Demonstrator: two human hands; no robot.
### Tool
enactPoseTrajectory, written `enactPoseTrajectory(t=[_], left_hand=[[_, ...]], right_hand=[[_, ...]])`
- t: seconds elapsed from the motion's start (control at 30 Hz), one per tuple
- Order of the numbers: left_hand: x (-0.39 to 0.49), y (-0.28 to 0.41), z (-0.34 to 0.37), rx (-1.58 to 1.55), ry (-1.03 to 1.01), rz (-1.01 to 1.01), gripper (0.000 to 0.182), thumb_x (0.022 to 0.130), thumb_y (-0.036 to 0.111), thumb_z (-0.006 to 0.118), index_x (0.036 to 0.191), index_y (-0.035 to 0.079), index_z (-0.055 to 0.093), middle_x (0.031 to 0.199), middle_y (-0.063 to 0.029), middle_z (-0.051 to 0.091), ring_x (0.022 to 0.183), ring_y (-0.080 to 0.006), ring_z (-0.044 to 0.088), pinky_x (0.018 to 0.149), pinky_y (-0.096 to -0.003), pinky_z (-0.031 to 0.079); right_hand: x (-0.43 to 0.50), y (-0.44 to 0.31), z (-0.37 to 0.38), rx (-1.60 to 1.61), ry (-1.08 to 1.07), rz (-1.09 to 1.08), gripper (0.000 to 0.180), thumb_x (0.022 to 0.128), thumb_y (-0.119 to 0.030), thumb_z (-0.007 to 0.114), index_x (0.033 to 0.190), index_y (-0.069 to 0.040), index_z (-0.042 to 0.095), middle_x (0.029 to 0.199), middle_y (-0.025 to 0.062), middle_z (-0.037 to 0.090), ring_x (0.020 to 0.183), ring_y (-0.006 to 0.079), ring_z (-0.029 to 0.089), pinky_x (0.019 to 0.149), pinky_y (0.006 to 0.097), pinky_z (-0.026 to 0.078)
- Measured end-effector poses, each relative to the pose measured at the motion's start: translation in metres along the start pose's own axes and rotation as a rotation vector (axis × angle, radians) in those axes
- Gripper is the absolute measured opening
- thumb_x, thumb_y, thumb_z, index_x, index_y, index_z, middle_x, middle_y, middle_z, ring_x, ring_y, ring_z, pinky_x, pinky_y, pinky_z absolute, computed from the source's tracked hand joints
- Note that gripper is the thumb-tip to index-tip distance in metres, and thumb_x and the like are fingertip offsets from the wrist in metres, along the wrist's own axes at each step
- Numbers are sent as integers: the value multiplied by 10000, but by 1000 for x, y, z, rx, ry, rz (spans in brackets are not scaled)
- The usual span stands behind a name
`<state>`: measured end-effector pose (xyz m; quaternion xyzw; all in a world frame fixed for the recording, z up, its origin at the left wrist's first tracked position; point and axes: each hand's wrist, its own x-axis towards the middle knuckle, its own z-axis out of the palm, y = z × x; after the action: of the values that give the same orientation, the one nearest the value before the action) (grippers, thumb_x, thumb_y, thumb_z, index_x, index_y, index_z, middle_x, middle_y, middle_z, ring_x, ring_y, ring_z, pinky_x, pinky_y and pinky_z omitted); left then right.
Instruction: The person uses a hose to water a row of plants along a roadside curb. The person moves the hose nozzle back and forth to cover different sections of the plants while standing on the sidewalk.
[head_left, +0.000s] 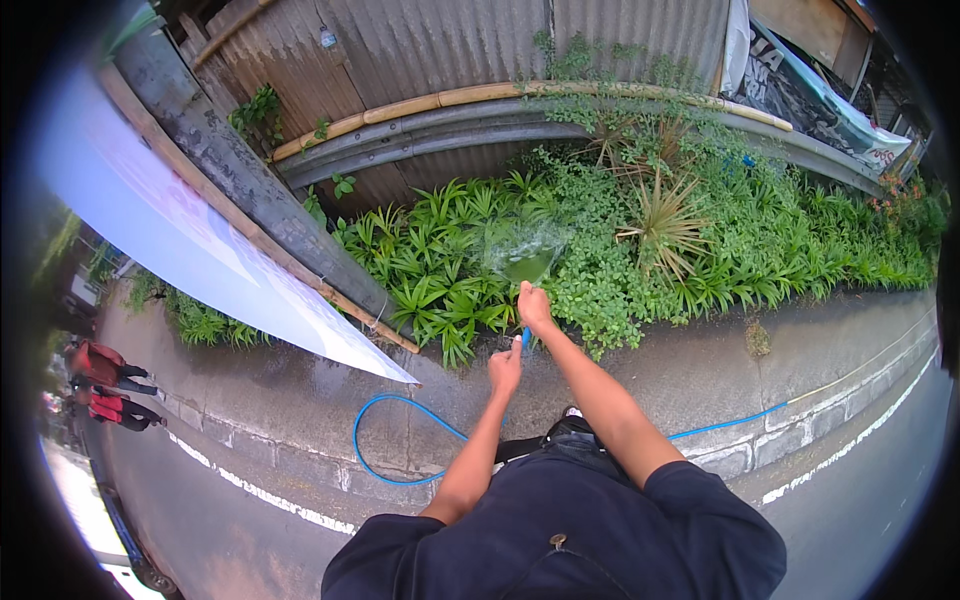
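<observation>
Both hands grip a blue garden hose (526, 336) in front of me. Nearest its outlet is my right hand (534, 306), closed around the hose end. My left hand (505, 369) holds the hose just below, its thumb pointing up. A fan of water (528, 259) sprays from the outlet onto the leafy green plants (457, 255). Behind my left arm, a loop of the hose lies on the wet pavement. More of the hose runs off to the right, where a pale length continues along the kerb.
A metal guardrail (450, 142) topped with bamboo runs behind the plants, before a corrugated metal wall (450, 45). A slanting pole (247, 165) and a white banner (217, 247) stand at left. Two people (112, 386) are on the left by the kerb (300, 461); a vehicle (112, 517) is on the road.
</observation>
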<state>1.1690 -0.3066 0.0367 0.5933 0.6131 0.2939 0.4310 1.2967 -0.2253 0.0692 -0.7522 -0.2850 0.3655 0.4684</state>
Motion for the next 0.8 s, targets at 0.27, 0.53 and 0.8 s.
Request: enactPoseTrajectory(t=[0.27, 0.53, 0.8], left_hand=[[15, 73, 57, 50, -39, 102, 654, 867, 536, 488, 629, -67, 568, 464, -187, 432, 433, -286, 423, 501, -417, 375], [26, 116, 96, -10, -191, 176, 648, 868, 534, 497, 585, -46, 548, 438, -121, 408, 428, -199, 403, 470, -391, 353], [48, 150, 101, -44, -363, 181, 650, 896, 511, 464, 537, -28, 515, 459, -44, 427, 456, -129, 395, 464, -331, 331]], right_hand=[[55, -17, -77, 23, 163, -61, 538, 883, -359, 335, 706, 85, 583, 680, 305, 565, 706, 460, 573, 711, 491, 437], [74, -42, -144, 45, 259, -43, 534, 879, -356, 326, 709, 87, 570, 695, 305, 561, 718, 460, 563, 709, 500, 417], [98, -53, -164, 96, 387, -116, 519, 891, -341, 321, 735, 92, 561, 704, 306, 550, 718, 458, 560, 694, 481, 423]])
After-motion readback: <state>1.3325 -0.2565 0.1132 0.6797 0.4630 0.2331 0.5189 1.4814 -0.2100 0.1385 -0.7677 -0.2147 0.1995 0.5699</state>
